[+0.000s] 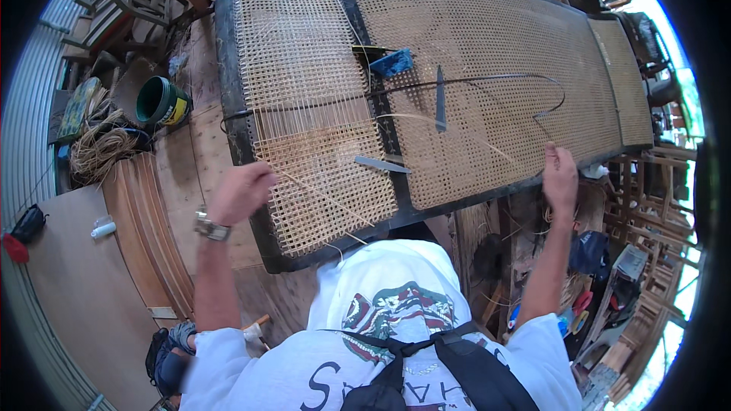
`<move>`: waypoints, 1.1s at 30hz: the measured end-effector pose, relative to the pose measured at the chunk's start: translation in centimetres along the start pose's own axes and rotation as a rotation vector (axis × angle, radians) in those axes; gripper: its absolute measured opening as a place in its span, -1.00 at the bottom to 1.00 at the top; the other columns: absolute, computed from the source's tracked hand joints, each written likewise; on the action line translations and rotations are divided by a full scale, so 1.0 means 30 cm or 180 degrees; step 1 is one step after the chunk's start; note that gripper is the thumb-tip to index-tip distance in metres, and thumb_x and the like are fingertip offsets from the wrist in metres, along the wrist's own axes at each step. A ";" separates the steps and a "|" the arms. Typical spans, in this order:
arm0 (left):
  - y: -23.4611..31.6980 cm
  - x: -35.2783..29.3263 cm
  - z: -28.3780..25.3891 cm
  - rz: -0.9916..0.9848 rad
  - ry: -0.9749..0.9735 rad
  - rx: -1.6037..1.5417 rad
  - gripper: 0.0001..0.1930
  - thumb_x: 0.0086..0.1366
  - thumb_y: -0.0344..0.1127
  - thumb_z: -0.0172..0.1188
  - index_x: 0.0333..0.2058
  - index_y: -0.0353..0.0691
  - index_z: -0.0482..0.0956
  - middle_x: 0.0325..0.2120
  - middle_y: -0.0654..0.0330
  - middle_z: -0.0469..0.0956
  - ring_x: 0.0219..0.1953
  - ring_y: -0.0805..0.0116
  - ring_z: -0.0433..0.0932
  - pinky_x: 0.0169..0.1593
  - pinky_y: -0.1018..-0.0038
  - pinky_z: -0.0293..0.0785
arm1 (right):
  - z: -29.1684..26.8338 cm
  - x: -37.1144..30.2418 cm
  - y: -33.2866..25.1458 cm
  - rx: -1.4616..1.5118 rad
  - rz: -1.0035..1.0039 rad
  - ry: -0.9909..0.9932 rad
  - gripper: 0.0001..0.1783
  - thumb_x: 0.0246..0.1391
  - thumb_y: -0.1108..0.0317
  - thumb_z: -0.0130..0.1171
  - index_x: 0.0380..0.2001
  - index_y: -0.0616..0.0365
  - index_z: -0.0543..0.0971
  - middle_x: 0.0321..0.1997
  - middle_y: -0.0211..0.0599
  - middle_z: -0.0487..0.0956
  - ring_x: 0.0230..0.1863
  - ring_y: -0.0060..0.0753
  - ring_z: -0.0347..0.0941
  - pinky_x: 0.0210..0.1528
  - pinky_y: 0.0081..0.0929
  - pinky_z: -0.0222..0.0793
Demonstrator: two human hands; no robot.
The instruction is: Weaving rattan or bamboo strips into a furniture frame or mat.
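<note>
The work in hand is the caning of a long dark-framed panel (228,68), which runs from 11 o'clock to 3 o'clock across the head view. The panel has three woven sections.

**Hands.** The left hand (242,192) rests at 8 o'clock of the frame centre, on the near-left edge of the open section (304,84). Its fingers are closed together on a thin cane strand (320,196) that runs from the hand toward 4 o'clock across the weave. The right hand (560,176) is raised at 3 o'clock, beside the near edge of the middle section (487,68). Its fingers appear curled shut, probably on the far end of a strand; the strand itself is too thin to confirm there.

**Progress.**
1. The middle section and the far-right section (620,84) show a dense, finished weave.
2. The open section is part done: the near half carries a closer weave, the far half only a sparse grid.

**Loose items on the panel.** A blue block (392,62) at 12 o'clock, a dark pointed tool (440,99) just right of it, a flat grey blade (381,164) near centre, and a long dark loop of cane (533,80).

**Surroundings.** A green bucket (161,101) and a bundle of raw cane (99,148) lie at 9 o'clock on the plank floor (152,205).
</note>
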State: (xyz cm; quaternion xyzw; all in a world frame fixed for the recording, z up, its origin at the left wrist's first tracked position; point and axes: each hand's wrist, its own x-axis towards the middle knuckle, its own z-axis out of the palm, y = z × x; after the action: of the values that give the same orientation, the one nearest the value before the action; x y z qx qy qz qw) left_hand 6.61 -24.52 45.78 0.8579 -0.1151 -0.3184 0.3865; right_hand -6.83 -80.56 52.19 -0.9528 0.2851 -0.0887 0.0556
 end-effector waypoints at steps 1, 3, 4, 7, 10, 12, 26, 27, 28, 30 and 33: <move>0.053 0.022 0.071 0.0045 0.0124 0.0248 -0.81 0.39 -0.26 0.18 -0.23 -0.27 0.63 -0.55 0.02 0.62 -0.48 0.28 0.64 -0.37 0.38 0.50 | 0.039 -0.027 -0.077 0.0251 -0.0378 0.0279 -0.65 0.40 0.10 0.04 -0.15 0.19 0.59 -0.03 -0.16 0.59 0.04 0.02 0.50 0.19 -0.17 0.36; 0.130 0.071 0.251 0.0592 0.0173 0.0100 -0.81 0.34 -0.21 0.20 -0.21 -0.19 0.65 -0.50 -0.06 0.61 -0.45 0.03 0.64 -0.36 0.28 0.52 | 0.068 -0.130 -0.364 0.1367 -0.1020 -0.0041 -0.71 0.27 0.34 0.18 0.01 0.17 0.52 0.07 -0.07 0.53 0.16 0.00 0.42 0.23 -0.13 0.34; 0.195 0.090 0.337 0.0728 0.0047 -0.0047 -0.81 0.34 -0.21 0.20 -0.21 -0.18 0.65 -0.49 -0.05 0.62 -0.45 -0.01 0.63 -0.36 0.27 0.52 | 0.119 -0.164 -0.446 0.1547 -0.1881 -0.0174 -0.64 0.28 0.37 0.15 0.12 0.15 0.48 0.12 -0.03 0.49 0.17 0.03 0.40 0.23 -0.09 0.32; 0.285 0.106 0.472 0.0906 0.0040 -0.0230 -0.82 0.36 -0.25 0.21 -0.23 -0.22 0.65 -0.51 0.03 0.64 -0.49 0.12 0.63 -0.36 0.33 0.53 | 0.187 -0.314 -0.610 0.2693 -0.1354 -0.1971 -0.65 0.21 0.39 0.20 0.08 0.09 0.53 -0.10 -0.08 0.60 -0.17 -0.10 0.57 -0.13 -0.22 0.48; 0.266 0.045 0.461 0.0673 -0.0018 -0.0264 -0.83 0.35 -0.25 0.23 -0.24 -0.22 0.66 -0.51 0.09 0.66 -0.49 0.19 0.65 -0.36 0.35 0.54 | 0.244 -0.337 -0.527 0.2229 -0.2049 -0.2160 -0.79 0.20 0.33 0.21 -0.11 0.10 0.60 -0.29 -0.12 0.63 -0.32 -0.05 0.59 -0.27 -0.24 0.49; 0.214 0.008 0.427 0.0366 -0.0142 -0.0235 -0.82 0.32 -0.21 0.24 -0.23 -0.17 0.66 -0.49 0.06 0.66 -0.46 0.07 0.66 -0.35 0.29 0.53 | 0.238 -0.310 -0.484 0.1984 -0.2020 -0.2226 -0.85 0.22 0.30 0.20 -0.20 0.11 0.60 -0.34 -0.13 0.62 -0.31 0.01 0.58 -0.25 -0.19 0.49; 0.435 0.165 0.574 0.0257 0.0203 -0.0115 -0.88 0.33 -0.36 0.23 -0.26 -0.28 0.64 -0.48 -0.01 0.60 -0.46 0.09 0.60 -0.34 0.32 0.48 | 0.365 -0.138 -0.408 0.2838 -0.2223 -0.3061 -0.91 0.23 0.43 0.14 -0.22 0.19 0.52 -0.30 -0.06 0.54 -0.26 0.03 0.54 -0.22 -0.17 0.45; 0.420 0.171 0.577 0.0212 0.0215 -0.0119 -0.88 0.33 -0.36 0.23 -0.26 -0.28 0.64 -0.48 -0.01 0.60 -0.46 0.09 0.60 -0.34 0.32 0.48 | 0.367 -0.099 -0.389 0.2781 -0.2263 -0.3135 -0.92 0.23 0.46 0.12 -0.23 0.21 0.51 -0.30 -0.05 0.53 -0.26 0.02 0.53 -0.20 -0.17 0.44; 0.389 0.178 0.579 0.0172 0.0349 -0.0006 -0.89 0.33 -0.36 0.24 -0.26 -0.28 0.64 -0.49 0.00 0.60 -0.46 0.08 0.60 -0.34 0.32 0.48 | 0.374 -0.056 -0.370 0.2729 -0.2303 -0.3204 -0.94 0.23 0.49 0.10 -0.24 0.22 0.50 -0.31 -0.05 0.51 -0.25 0.01 0.52 -0.19 -0.18 0.43; 0.330 0.190 0.558 -0.0046 0.0500 0.0106 -0.90 0.32 -0.39 0.24 -0.26 -0.29 0.64 -0.49 0.02 0.60 -0.45 0.08 0.61 -0.33 0.32 0.50 | 0.407 0.032 -0.320 0.2526 -0.2264 -0.3037 -0.95 0.23 0.50 0.08 -0.25 0.23 0.49 -0.31 -0.04 0.51 -0.24 0.01 0.51 -0.17 -0.19 0.43; 0.260 0.243 0.550 0.0056 0.1015 0.0462 -0.91 0.31 -0.40 0.24 -0.25 -0.29 0.63 -0.46 0.02 0.61 -0.41 0.08 0.62 -0.32 0.30 0.51 | 0.451 0.145 -0.379 0.2431 -0.2186 -0.2615 -0.95 0.24 0.50 0.06 -0.26 0.25 0.47 -0.30 0.00 0.50 -0.22 0.08 0.51 -0.14 -0.16 0.43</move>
State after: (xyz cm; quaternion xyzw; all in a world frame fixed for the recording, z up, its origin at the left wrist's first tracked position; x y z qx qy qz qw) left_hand 2.14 -42.74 39.97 0.9221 -0.0826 -0.1658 0.3396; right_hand 5.52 -72.77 41.34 -0.8592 -0.1312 0.1746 0.4627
